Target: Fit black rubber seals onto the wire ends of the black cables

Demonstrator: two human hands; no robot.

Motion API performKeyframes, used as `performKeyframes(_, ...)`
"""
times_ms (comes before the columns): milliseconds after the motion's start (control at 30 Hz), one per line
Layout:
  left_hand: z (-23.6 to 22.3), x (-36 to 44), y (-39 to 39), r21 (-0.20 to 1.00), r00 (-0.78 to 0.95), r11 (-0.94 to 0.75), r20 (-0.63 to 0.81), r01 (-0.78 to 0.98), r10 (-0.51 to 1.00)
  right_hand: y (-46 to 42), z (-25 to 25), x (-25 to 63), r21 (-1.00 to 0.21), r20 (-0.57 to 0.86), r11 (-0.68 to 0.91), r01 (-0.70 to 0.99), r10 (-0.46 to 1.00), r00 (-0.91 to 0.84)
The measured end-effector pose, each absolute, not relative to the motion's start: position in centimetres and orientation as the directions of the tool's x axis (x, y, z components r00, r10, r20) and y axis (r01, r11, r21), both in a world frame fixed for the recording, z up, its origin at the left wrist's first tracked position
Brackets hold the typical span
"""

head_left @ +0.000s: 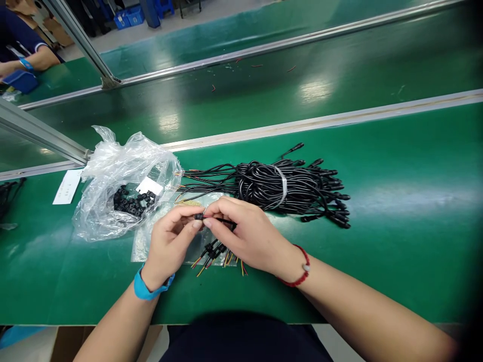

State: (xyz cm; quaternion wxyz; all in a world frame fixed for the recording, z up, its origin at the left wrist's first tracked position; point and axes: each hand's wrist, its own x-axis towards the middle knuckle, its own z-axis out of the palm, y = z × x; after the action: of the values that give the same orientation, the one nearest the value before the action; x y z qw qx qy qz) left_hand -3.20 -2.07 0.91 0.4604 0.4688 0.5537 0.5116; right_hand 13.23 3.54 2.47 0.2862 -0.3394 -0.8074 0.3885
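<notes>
Between thumb and fingers, my left hand (pixel 175 236) pinches a small black plastic fitting (pixel 198 216). Facing it, my right hand (pixel 245 231) grips a black cable (pixel 226 221) whose thin coloured wires reach toward the fitting. The two meet at my fingertips; whether the wires pass inside the fitting, I cannot tell. Below my hands lie several cable ends (pixel 213 251) with black fittings and bare red and yellow wires. Beyond my right hand rests a tied bundle of black cables (pixel 260 183).
An open clear plastic bag (pixel 101 176) at left holds several small black parts (pixel 134 201). A flat plastic bag (pixel 141 246) lies under my hands. White paper (pixel 68 187) sits near a metal post (pixel 45 133). Across the green conveyor (pixel 264 100), another person's arm (pixel 37 58) shows.
</notes>
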Motion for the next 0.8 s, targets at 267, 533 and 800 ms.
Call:
performKeyframes(267,0.6,-3.7,-1.5,0.987,-0.181,0.097,-0.120,-0.130,0.976,4.0,1.6,15.0,-0.628,0.222,0.638,0.446,0.696,-0.683)
performKeyframes(533,0.5,-3.8,-1.2,0.980,-0.174,0.127,-0.153,-0.155,0.973,4.1,0.2,14.9,-0.597,0.330,0.684,0.419,0.686,-0.648)
performKeyframes(800,0.1,-3.3,-1.1,0.937,-0.064,0.281,-0.300,-0.206,0.952,4.7,-0.2,15.0,-0.538,0.489,0.778,0.324,0.601,-0.632)
